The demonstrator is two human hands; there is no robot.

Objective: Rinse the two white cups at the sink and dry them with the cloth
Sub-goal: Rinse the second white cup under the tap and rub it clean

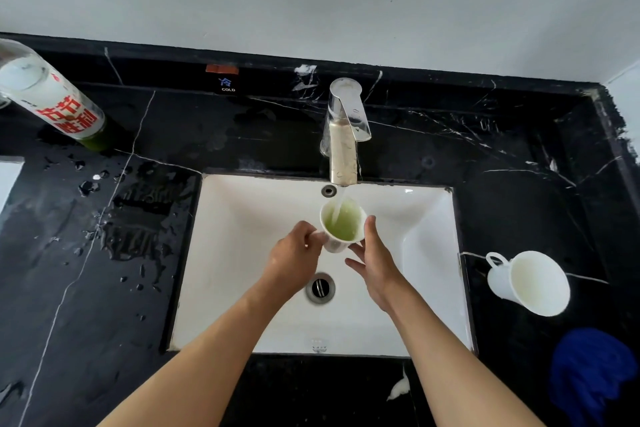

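Black marble counter all round the white sink, wet left of it. Over the sink, under the running tap: cup of greenish water, left hand gripping its handle side, right hand open, fingers steadying. Overfill, slippery grip — likely splash or drop. Second cup tilted right of the sink, near its edge; blue cloth nearer still.

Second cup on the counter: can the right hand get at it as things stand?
Probably yes. The right hand is open beside the held cup, gripping nothing, and the second cup lies on its side on the counter with nothing between.
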